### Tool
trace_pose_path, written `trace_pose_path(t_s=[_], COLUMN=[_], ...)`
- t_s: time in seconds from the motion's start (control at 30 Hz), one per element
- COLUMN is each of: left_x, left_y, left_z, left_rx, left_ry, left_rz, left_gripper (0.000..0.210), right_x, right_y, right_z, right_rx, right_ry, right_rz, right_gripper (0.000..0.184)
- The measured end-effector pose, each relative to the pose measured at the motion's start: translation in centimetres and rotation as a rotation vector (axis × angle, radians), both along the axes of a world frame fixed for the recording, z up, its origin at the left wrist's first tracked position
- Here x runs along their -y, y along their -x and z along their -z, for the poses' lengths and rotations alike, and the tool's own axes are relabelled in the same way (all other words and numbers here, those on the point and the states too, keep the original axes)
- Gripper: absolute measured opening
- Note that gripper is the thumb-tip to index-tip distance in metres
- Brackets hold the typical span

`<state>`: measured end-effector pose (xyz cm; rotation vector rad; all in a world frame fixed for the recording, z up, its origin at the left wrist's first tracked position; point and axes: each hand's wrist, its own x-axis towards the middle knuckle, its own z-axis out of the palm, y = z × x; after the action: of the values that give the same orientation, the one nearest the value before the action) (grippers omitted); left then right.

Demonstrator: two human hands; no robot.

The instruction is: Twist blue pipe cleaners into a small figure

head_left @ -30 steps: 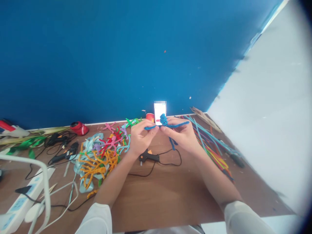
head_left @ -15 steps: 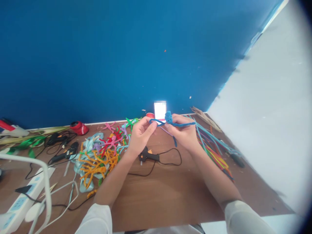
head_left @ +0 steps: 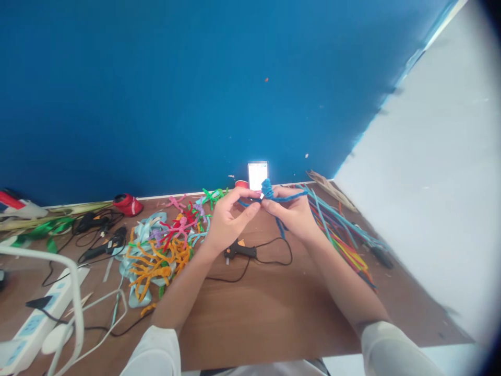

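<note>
Above the table's far side, both hands hold a blue pipe cleaner figure with a coiled, upright top and loose ends sticking out. My left hand pinches its left strand between thumb and fingers. Below the coil, my right hand grips the figure; one blue end points right across the fingers and another hangs down. The fingertips of the two hands almost meet. Behind the figure a phone with a bright screen leans against the blue wall. A black glue gun lies under the hands with its cord looped.
Left lie orange pipe cleaner figures, pink and red ones, and pale blue ribbon. Loose pipe cleaners spread at right. A white power strip, a white metal frame, another glue gun and a red roll are left.
My left hand has moved slightly right, its fingertips now close against the coil. The blue figure has shifted a little left and its right end has dropped back.
</note>
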<state>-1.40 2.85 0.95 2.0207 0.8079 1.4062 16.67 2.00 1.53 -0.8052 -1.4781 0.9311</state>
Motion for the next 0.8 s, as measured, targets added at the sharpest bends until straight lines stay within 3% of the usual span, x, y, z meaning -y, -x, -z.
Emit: trace_pose_path(t_s=[0.1,0.2,0.33,0.53,0.8], left_x=[0.1,0.3,0.5,0.4,-0.9], left_y=[-0.2,-0.2,-0.1,0.0,1.0], left_z=[0.2,0.0,-0.3,0.0,0.9], left_rx=[0.079,0.052,-0.019,-0.122,-0.270], left_ry=[0.147,0.099,-0.115,-0.597,-0.910], left_rz=[0.059,0.028,-0.044,-0.205,-0.322], left_gripper=[0.020,0.012,0.003,0.018,0.032], right_x=[0.0,-0.1,0.0,0.5,0.4], right_y=[-0.2,-0.2,0.1,1.1,0.9], right_z=[0.2,0.2,0.1,-0.1,-0.4], right_rx=[0.041,0.016,-0.071,-0.242,-0.325], right_ry=[-0.037,-0.033,0.082,0.394,0.508], right_rz=[0.020,-0.005,-0.068,-0.155,-0.150], right_gripper=[0.019,0.016,0.016,0.013,0.017])
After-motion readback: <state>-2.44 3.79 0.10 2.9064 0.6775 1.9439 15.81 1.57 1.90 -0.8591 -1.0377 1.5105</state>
